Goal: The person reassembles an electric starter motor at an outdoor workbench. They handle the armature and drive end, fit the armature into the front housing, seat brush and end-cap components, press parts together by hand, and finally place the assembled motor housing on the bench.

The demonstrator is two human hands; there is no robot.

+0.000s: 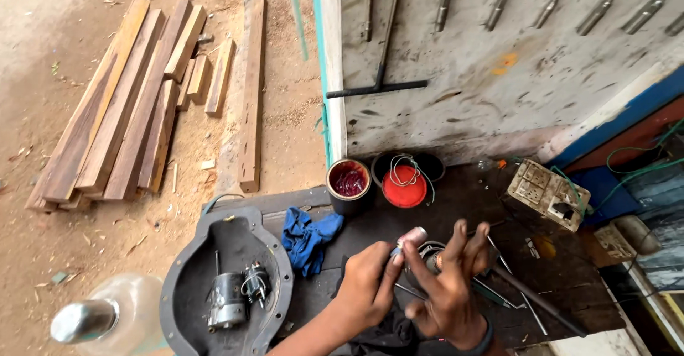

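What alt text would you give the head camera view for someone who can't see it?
Two hands, left hand and right hand, work together on a small cylindrical part above a dark workbench. Nearby lie a blue rag, two tins, a switchboard and a black pan holding a small motor.

Small cylindrical part (412, 238) with pale pink end, tilted, pinched at left-hand fingertips above the dark desk (456, 199), right beside a round dark metal piece (432, 259) held in right-hand fingers; finer detail not discernible.
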